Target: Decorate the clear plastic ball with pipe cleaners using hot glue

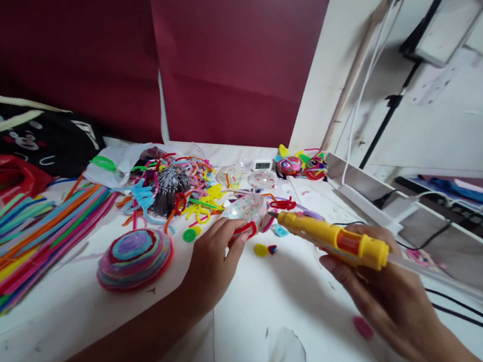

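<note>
My right hand (388,295) is wrapped round a yellow glue gun (334,241) whose nozzle points left toward a clear plastic ball (246,209) with coloured specks inside. My left hand (214,257) is closed on that ball and on a red pipe-cleaner piece (245,229) at its lower edge, pinching them between thumb and fingers above the white table (64,328). The gun's tip sits just right of the ball, close to the red piece. A small yellow bead (260,249) lies on the table below the ball.
A coiled multicoloured pipe-cleaner disc (135,258) lies left of my left hand. Long pipe cleaners (19,244) are spread at far left, with a tangled pile (169,185) behind. Two colourful finished balls (301,165) stand at the back. A black cable (465,311) runs at right. A black bag (30,137) sits back left.
</note>
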The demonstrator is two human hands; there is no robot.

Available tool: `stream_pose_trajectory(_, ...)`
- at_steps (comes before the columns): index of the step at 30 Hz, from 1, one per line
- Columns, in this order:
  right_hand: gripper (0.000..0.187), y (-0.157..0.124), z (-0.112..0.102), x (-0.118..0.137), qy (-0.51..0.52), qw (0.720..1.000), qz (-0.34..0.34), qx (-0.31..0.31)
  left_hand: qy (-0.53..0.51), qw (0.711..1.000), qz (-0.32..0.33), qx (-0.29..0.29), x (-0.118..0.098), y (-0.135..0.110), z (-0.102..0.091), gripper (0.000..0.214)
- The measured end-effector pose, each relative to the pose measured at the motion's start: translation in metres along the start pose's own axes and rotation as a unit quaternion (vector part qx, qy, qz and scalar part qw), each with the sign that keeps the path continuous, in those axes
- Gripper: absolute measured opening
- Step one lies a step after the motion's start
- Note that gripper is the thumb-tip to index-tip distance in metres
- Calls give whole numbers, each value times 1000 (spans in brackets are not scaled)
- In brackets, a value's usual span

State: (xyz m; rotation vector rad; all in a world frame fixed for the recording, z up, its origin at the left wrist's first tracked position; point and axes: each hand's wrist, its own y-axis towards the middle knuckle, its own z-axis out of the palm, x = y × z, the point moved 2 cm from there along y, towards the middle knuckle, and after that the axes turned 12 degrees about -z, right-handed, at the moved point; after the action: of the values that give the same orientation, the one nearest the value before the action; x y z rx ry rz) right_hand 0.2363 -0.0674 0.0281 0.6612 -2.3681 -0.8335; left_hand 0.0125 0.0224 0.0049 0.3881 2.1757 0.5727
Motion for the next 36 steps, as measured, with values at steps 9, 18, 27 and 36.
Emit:
stream_pose_trajectory(9,30,2,6,-6,-24,1000,1,4,9,999,38,-10,2,-3,2,16)
stream_pose_trajectory(18,26,10,7,2,-56,998,-6,9,13,999,39,-3,2,-5,2,16)
stream_pose_trajectory(27,25,9,6,7,-80,996,-22,17,9,998,58,-17,2,-6,3,17)
stream_pose_trajectory(36,24,12,6,13,-110,993,-32,7,2,998,57,-8,0,-5,2,17)
